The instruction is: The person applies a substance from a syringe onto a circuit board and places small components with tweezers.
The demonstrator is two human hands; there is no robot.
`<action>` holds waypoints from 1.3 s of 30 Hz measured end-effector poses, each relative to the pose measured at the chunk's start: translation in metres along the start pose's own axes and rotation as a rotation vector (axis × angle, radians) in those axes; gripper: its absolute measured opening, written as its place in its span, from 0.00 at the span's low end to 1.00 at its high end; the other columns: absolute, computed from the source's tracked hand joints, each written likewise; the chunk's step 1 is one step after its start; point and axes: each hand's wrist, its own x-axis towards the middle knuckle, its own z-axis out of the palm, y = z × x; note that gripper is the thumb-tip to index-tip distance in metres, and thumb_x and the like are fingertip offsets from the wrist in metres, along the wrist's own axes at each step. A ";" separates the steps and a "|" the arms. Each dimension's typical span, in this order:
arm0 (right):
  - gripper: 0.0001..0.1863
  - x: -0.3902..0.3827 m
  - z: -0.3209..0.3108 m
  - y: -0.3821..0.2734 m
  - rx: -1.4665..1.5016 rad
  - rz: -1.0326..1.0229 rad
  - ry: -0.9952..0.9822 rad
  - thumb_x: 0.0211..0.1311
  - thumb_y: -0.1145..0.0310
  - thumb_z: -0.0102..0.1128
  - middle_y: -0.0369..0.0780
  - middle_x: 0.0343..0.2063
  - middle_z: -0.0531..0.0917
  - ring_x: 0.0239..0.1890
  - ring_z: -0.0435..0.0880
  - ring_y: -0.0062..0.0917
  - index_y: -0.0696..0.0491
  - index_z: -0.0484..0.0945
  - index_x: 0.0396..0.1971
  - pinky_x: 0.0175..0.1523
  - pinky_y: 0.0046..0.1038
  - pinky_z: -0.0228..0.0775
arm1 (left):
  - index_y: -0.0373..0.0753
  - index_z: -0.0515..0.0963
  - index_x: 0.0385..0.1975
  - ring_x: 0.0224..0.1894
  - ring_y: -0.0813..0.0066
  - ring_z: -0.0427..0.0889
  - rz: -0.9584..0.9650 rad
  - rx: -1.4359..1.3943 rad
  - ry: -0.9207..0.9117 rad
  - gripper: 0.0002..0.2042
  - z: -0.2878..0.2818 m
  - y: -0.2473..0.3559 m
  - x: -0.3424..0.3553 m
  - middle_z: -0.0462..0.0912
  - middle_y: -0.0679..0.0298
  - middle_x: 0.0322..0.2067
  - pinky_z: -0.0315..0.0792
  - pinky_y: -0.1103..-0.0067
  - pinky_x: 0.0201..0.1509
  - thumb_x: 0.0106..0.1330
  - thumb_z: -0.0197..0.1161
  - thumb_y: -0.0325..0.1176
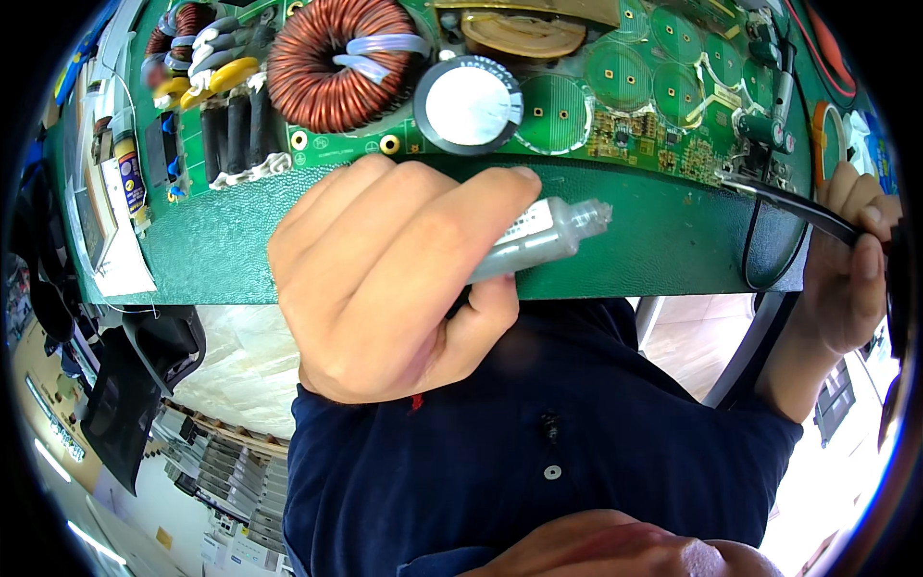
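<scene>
My left hand (pixel 385 279) is closed round a small clear tube (pixel 538 240) with a white label and grey contents. The tube's narrow nozzle points right, over the table's front edge. At the far right, my right hand (pixel 851 260) pinches a slim black tool (pixel 803 206) with a bare metal tip; its exact kind I cannot make out. That tip reaches the right front corner of a green circuit board (pixel 697 163). On the board, beyond my left hand, stand a large copper-wound ring coil (pixel 308 82) and a round capacitor (pixel 468 104) with a silver top.
Under the board lies a green mat (pixel 654 226). A black cable (pixel 749 250) loops over the mat's right side. Orange handles (pixel 820 139) stand beyond my right hand. A purple-and-yellow tube (pixel 129 178) lies left of the board. A black chair (pixel 130 413) is at lower left.
</scene>
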 end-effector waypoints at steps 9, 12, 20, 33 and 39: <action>0.19 0.042 0.002 0.012 0.314 -0.063 0.120 0.61 0.62 0.44 0.47 0.31 0.71 0.21 0.69 0.21 0.67 0.69 0.37 0.24 0.17 0.63 | 0.24 0.75 0.32 0.16 0.74 0.70 -0.005 -0.054 -0.008 0.17 -0.001 -0.002 -0.001 0.78 0.55 0.21 0.61 0.85 0.19 0.37 0.58 0.19; 0.20 0.045 -0.002 0.012 0.227 -0.031 -0.049 0.63 0.61 0.42 0.46 0.30 0.70 0.22 0.69 0.22 0.65 0.69 0.40 0.24 0.17 0.63 | 0.24 0.75 0.32 0.16 0.75 0.70 -0.006 -0.063 0.004 0.17 0.000 -0.003 -0.002 0.78 0.55 0.21 0.61 0.85 0.19 0.37 0.58 0.19; 0.23 0.036 -0.017 0.011 -0.115 -0.041 -0.340 0.65 0.52 0.39 0.39 0.27 0.67 0.25 0.64 0.22 0.52 0.69 0.50 0.28 0.19 0.55 | 0.23 0.74 0.33 0.16 0.74 0.69 -0.014 -0.091 -0.027 0.17 -0.004 -0.003 -0.001 0.77 0.54 0.21 0.60 0.85 0.19 0.38 0.58 0.18; 0.14 0.042 0.012 0.016 -0.210 -0.114 -0.225 0.59 0.61 0.48 0.37 0.18 0.64 0.21 0.59 0.20 0.55 0.69 0.39 0.28 0.22 0.48 | 0.24 0.73 0.31 0.13 0.75 0.65 -0.042 -0.101 -0.006 0.18 -0.003 -0.002 0.000 0.75 0.55 0.18 0.55 0.83 0.16 0.34 0.59 0.21; 0.14 0.045 0.017 0.013 -0.289 -0.136 -0.250 0.59 0.59 0.51 0.37 0.17 0.67 0.20 0.62 0.22 0.54 0.70 0.36 0.27 0.24 0.50 | 0.24 0.74 0.31 0.13 0.75 0.67 -0.043 -0.099 -0.015 0.18 -0.005 -0.002 -0.001 0.76 0.55 0.19 0.56 0.83 0.16 0.34 0.61 0.23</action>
